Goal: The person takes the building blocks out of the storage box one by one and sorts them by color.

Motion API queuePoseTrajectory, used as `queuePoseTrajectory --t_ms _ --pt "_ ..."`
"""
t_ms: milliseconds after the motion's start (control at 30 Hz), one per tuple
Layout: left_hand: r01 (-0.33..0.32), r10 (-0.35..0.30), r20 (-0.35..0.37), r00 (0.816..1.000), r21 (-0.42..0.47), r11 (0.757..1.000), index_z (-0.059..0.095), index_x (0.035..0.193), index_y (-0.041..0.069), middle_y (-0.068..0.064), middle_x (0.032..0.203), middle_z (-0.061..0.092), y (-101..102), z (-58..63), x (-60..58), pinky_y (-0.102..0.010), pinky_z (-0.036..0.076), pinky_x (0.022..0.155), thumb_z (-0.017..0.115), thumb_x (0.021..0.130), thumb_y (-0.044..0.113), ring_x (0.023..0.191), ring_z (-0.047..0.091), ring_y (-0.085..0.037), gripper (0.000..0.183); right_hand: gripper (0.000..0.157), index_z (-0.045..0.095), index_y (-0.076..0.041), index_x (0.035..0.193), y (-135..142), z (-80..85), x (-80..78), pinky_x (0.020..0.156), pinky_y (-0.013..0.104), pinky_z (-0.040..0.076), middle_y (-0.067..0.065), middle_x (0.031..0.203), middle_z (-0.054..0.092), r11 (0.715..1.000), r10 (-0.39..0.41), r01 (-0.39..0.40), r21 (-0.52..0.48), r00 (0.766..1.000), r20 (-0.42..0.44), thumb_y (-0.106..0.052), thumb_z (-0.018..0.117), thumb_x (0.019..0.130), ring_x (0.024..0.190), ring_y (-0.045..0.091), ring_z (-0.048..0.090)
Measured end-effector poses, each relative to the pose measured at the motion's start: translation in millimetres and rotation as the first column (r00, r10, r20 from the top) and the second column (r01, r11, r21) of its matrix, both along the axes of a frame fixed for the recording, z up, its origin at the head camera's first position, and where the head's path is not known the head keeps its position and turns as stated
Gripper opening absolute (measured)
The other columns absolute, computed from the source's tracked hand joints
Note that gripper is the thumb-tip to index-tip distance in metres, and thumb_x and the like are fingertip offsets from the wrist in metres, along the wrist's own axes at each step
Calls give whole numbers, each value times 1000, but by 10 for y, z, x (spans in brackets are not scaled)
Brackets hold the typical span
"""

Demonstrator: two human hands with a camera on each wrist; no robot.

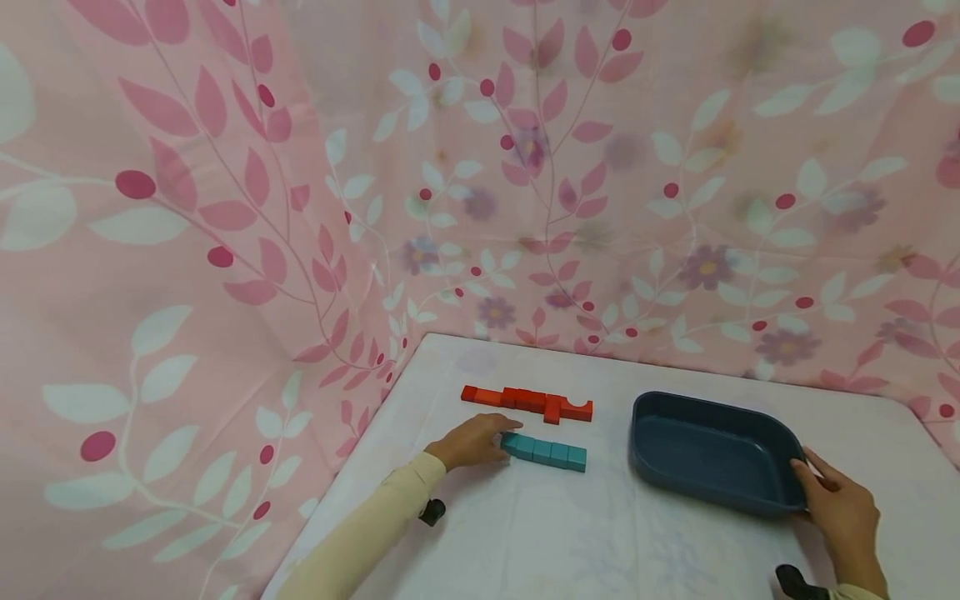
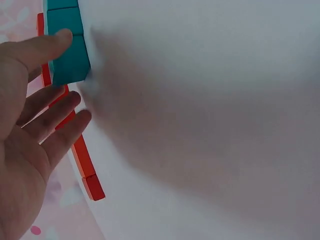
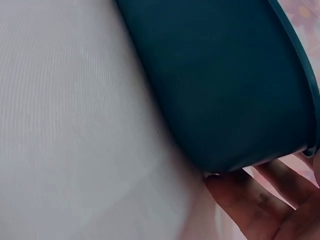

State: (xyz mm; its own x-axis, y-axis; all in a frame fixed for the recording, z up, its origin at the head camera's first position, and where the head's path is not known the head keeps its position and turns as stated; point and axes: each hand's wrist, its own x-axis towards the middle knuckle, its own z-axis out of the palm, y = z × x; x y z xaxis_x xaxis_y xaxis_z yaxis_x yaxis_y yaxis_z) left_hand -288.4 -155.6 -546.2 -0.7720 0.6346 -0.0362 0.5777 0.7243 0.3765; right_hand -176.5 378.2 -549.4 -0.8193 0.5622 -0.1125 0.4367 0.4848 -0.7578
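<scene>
A row of teal blocks (image 1: 547, 452) lies on the white-covered table. My left hand (image 1: 474, 440) is at its left end, the thumb over the end block (image 2: 70, 65) in the left wrist view and the other fingers spread loosely beside it. Whether the thumb presses the block is hard to tell. Behind that row runs a line of red and orange blocks (image 1: 528, 400), one with a curved notch. On the right, my right hand (image 1: 843, 508) grips the near right corner of a dark blue rectangular tub (image 1: 712, 450), thumb at the rim and fingers against the outside.
The table (image 1: 600, 533) is covered in white cloth. Pink floral curtains (image 1: 600, 208) hang along its back and left side. A black wrist-camera piece (image 1: 432, 511) shows under the left forearm, another (image 1: 795, 581) by the right wrist.
</scene>
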Motion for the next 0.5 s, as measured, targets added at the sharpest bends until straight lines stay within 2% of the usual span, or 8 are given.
queuePoseTrajectory --t_ms 67,167,300,400,500 --pt "-9 9 -1 1000 -31 999 48 145 22 7 140 52 -21 2 4 -33 45 100 74 86 40 126 48 -13 68 71 28 -18 150 36 2 19 104 62 28 28 133 45 999 36 -37 29 999 30 -59 46 95 132 51 31" --pt "-56 55 -21 998 -53 997 37 151 21 3 149 42 -64 17 20 -39 40 105 67 88 50 137 38 -18 76 71 19 -17 153 101 70 43 103 67 23 30 136 41 991 91 -97 89 994 64 -58 38 98 132 56 26" --pt "-145 144 -80 986 -3 989 32 153 21 -3 154 35 -133 93 47 -48 37 106 61 90 56 144 24 -28 78 72 6 -16 155 137 254 46 98 70 26 35 140 34 969 152 -162 185 986 64 -55 31 101 126 59 33" --pt "-186 186 -155 970 18 982 30 154 22 -5 154 35 -181 166 56 -53 31 109 57 90 60 146 17 -34 79 72 4 -15 155 111 410 47 95 71 28 37 143 29 944 182 -179 276 983 14 -54 31 101 123 59 36" --pt "-207 207 -248 946 24 978 29 155 22 -8 154 36 -223 235 45 -57 24 111 53 90 64 145 18 -38 81 72 6 -12 155 58 544 47 99 71 24 38 147 22 915 213 -175 364 975 -68 -51 34 102 128 60 29"
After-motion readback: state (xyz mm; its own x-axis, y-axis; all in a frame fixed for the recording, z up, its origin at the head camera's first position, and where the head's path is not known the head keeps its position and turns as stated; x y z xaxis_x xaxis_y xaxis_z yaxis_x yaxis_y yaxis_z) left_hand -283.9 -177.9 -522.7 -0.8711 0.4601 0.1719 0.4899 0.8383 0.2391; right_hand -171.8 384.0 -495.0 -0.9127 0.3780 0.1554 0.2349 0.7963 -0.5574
